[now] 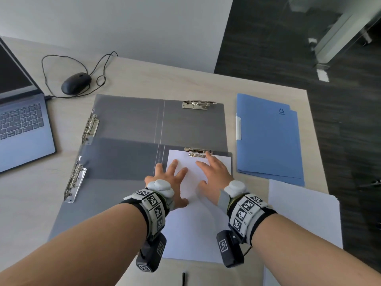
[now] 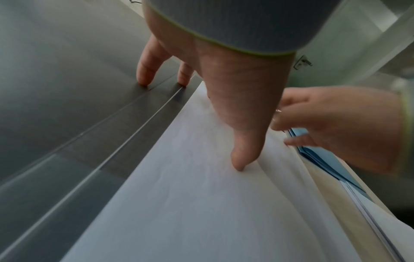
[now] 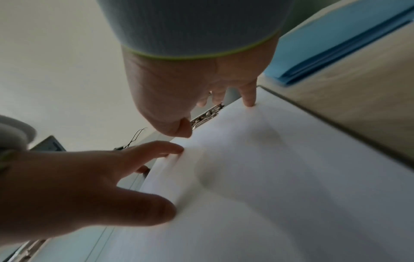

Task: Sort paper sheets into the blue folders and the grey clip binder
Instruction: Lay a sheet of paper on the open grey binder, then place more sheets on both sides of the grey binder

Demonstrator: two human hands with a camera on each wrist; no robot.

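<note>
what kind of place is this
Most likely an office: a light wooden desk carries a laptop and wired mouse, plus grey clip binders and blue folders for filing paper.

Two clip binders lie open on the desk (image 1: 257, 87), the nearer binder (image 1: 115, 162) overlapping the near edge of the farther binder (image 1: 134, 118). A paper sheet (image 1: 191, 230) lies on the right half of the nearer binder, its far edge at the top clip (image 1: 198, 152). The left hand (image 1: 169, 182) rests on the sheet's left part, two fingertips (image 2: 143, 78) off it on the binder; the right hand (image 1: 214, 174) rests on its right part, reaching the clip. Right of the binders lie the folders (image 1: 268, 141), with a paper stack (image 1: 305, 213) just before them. Left of the binders sits a laptop (image 1: 22, 124), a mouse (image 1: 76, 83) behind the farther binder's left corner.
</note>
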